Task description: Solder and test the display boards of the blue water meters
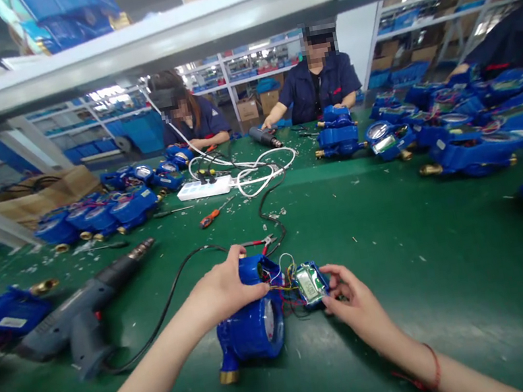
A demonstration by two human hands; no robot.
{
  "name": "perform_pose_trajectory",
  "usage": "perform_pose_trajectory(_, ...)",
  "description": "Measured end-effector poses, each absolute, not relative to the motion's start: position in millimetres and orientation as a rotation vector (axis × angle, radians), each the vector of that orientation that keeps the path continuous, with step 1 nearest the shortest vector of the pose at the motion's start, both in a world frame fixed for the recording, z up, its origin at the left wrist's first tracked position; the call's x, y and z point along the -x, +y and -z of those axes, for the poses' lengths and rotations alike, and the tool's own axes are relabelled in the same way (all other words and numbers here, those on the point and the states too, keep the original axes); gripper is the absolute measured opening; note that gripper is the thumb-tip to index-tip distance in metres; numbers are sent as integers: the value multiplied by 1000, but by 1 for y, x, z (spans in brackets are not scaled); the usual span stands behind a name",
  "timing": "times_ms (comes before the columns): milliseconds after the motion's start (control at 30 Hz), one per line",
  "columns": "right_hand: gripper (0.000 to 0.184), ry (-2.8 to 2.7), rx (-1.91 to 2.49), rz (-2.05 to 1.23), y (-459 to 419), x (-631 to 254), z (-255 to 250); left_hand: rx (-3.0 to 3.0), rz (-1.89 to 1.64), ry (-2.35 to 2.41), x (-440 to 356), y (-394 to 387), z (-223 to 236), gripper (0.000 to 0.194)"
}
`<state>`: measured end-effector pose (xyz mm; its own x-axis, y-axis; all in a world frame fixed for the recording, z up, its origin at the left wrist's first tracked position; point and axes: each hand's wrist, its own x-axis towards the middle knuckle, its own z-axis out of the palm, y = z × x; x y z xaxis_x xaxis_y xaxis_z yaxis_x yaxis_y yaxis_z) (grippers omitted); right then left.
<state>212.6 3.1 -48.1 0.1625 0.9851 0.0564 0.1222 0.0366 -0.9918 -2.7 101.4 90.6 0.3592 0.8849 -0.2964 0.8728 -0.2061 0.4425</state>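
Near the front edge of the bench [440,306], the left hand [222,291] is clasping a blue water meter [247,333] from above, while the right hand [356,300] is pinching the wired LCD module [310,285] beside it.

Left fingers [255,292] grip blue meter [251,337] | right fingers [340,272], display module [310,285]

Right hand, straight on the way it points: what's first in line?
The small display board, touching the right hand; beyond it, probably the wires and blue meter, though depth is unclear.
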Motion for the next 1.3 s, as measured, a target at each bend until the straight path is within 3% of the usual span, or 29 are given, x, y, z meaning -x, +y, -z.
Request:
perform_pose_trajectory(233,63,-1432,1464,-899,12,-228,33,-2139,-43,1536,5,87,-82,83)
perform_pose_trajectory(367,80,-1640,1389,-1030,40,-244,20,-2214,-214,1552,12,76,-68,77)
perform_pose_trajectory(567,60,-1782,1255,-1230,55,-251,26,-2460,-897,1457,9,23,-47,41)
perform_pose_trajectory(667,59,-1746,1149,-1241,46,-256,31,-2430,-892,1100,-2,-11,-22,33)
perform_pose_trajectory(767,59,-1678,1038,-1270,34,-261,37,-2042,-807,1057,-22,-32,12,24)
perform_pose_trajectory(933,44,-1564,961,-1258,28,-260,44,-1253,-874,1272,-50,-32,48,35)
perform_pose_trajectory(1133,32,-1490,955,-1213,26,-254,44,-880,-1021,1145,-60,-19,49,75)
perform_pose_trajectory(1300,29,-1509,976,-1187,22,-249,42,-589,-1201,1057,-72,-19,40,56)
